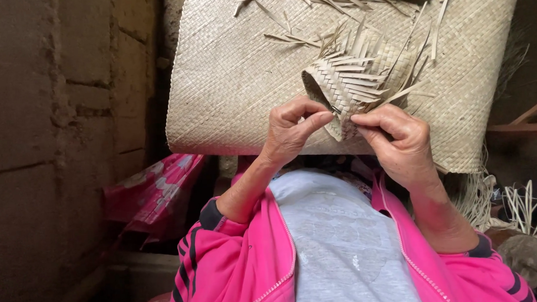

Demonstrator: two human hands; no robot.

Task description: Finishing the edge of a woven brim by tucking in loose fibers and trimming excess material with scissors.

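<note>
Woven piece [345, 84], a small half-made pouch or cone of pale dried leaf strips, sits held up in front of the person's chest, over the large woven mat [229, 80] that lies across the lap. Its open mouth faces left; many loose strip ends fan out to the upper right, unwoven and free.

Left hand [291, 129]: grip closed, thumb and forefinger pinching the lower edge of the piece near its mouth. Judged to be steadying the shape so the weave does not slacken.

Right hand [398, 142]: grip closed too, fingertips pinching a strip at the bottom of the piece, just beside the left thumb. The two hands nearly touch, which keeps the working point tight between them.

The mat behind serves as a backing, and it carries loose strips [310, 1] scattered along its top edge, near the piece and within reach. A fringe of unwoven ends hangs off the mat's right corner.

Further out: pink jacket sleeves [225, 261] with dark stripes, grey shirt between them. A rough wall [50, 118] stands at left, a pink patterned bag [155, 192] leans below it. More pale strips [524, 203] lie at far right, beside a brown rounded object that I cannot identify.
</note>
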